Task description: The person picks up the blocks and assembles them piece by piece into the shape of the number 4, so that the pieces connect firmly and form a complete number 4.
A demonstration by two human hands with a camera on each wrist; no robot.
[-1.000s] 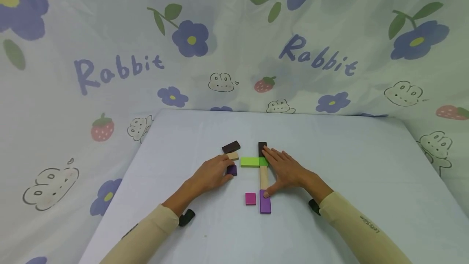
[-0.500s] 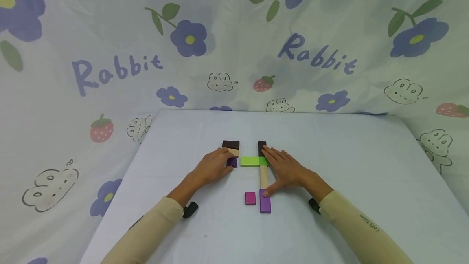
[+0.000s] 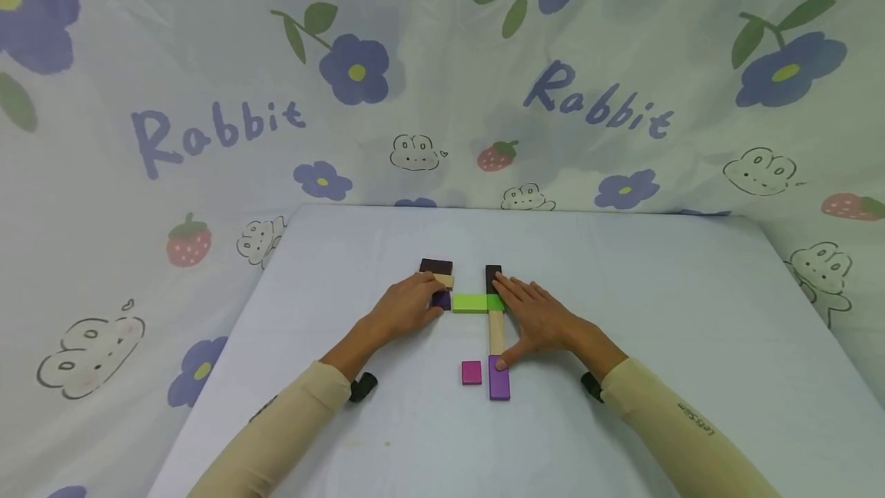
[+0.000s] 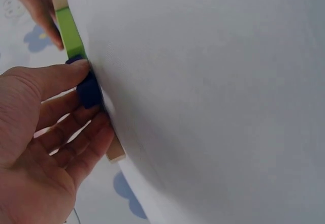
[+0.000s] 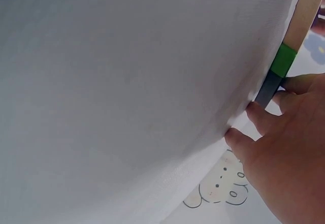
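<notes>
In the head view my left hand [image 3: 402, 307] pinches a small dark purple block [image 3: 441, 301] between thumb and fingers. In the left wrist view this block [image 4: 90, 93] looks dark blue, its end right at the lime green block [image 4: 71, 35]. Just beyond those fingers lie a tan block [image 3: 445, 281] and a dark brown block [image 3: 436, 266]. My right hand [image 3: 542, 321] rests spread along a column of blocks, fingertips at the black block [image 3: 493, 277], thumb on the purple block [image 3: 499, 386]. Between these two sit a green block [image 3: 495, 303] and a long tan block [image 3: 496, 335].
A pink square block [image 3: 472, 373] lies left of the purple block, apart from the column. All the blocks lie on a white table [image 3: 657, 421]. Behind it hangs a printed cloth [image 3: 442, 60] with flowers and rabbits.
My left hand has moved away from me, with the dark purple block, to the lime green block's left end. The nearby brown and tan blocks shifted back and straightened. My right hand has stayed in place.
</notes>
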